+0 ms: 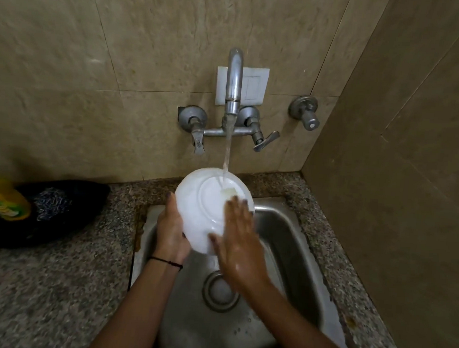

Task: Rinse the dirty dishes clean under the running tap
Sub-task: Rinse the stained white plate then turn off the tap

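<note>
1. While the water (227, 152) pours from the tap (234, 79) onto the white plate (207, 207), you're right in the middle of the rinse. The plate is up over the back of the sink (285, 245), tilted, its underside facing you, and the stream lands near its upper edge.
2. Your left grip (171, 232) curls round the plate's left rim, and that hold carries the whole thing.
3. Your right grip (238, 242) lies flat, fingers straight, on the lower right of the underside. It has hold of nothing and simply presses on the wet china.
4. Step in hand, as I judge it: wiping down the back of the plate under the flow. A small pale patch sits where the water strikes; suds or glare, I cannot tell.
5. Next move, by my reckoning: turn the plate so the stream reaches the lower half, then the eating face, which is hidden from here. That calls for a firm left hold, because a wet rim slips.
6. Off to your left on the stone surface (52, 283), a yellow bottle (4, 198) and a steel scrubber (50, 202) sit well apart from the sink.
</note>
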